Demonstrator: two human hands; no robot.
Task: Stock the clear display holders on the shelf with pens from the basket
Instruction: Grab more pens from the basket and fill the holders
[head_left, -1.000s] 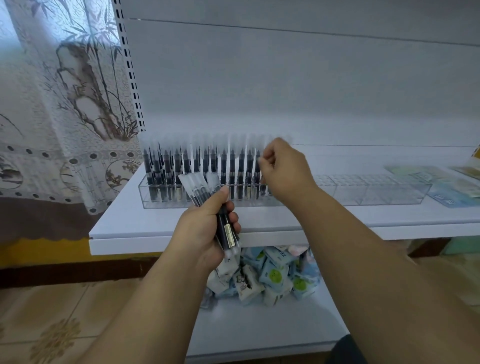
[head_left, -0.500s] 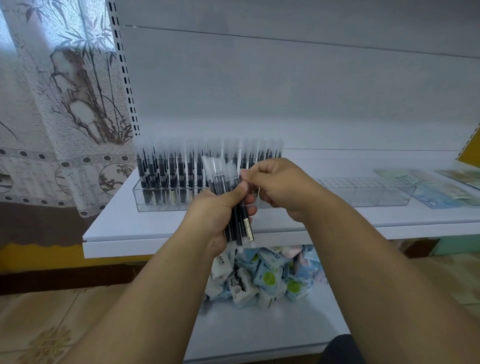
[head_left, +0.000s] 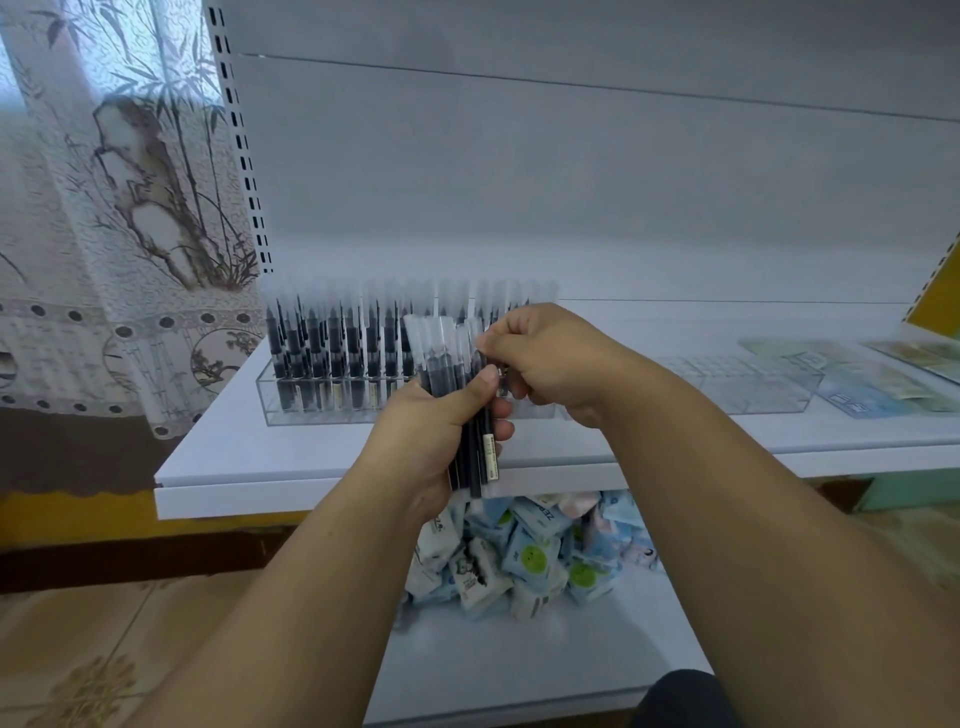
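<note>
My left hand (head_left: 434, 431) grips a bundle of black pens (head_left: 470, 415) with frosted clear caps, held upright in front of the shelf edge. My right hand (head_left: 545, 358) pinches the top of one pen at the right side of that bundle. Behind both hands a clear display holder (head_left: 317, 402) stands on the white shelf (head_left: 234, 457), packed with several upright black pens. A second clear holder (head_left: 753, 387) to its right holds no pens. No basket is in view.
Flat printed packets (head_left: 872, 384) lie on the shelf at the far right. A heap of small blue and white packs (head_left: 524, 561) sits on the lower shelf under my hands. A patterned curtain (head_left: 114, 208) hangs at the left, beside the slotted shelf upright (head_left: 241, 140).
My right hand has come back from the filled holder to the bundle in my left hand and now pinches one pen there. My left hand has raised the bundle slightly.
</note>
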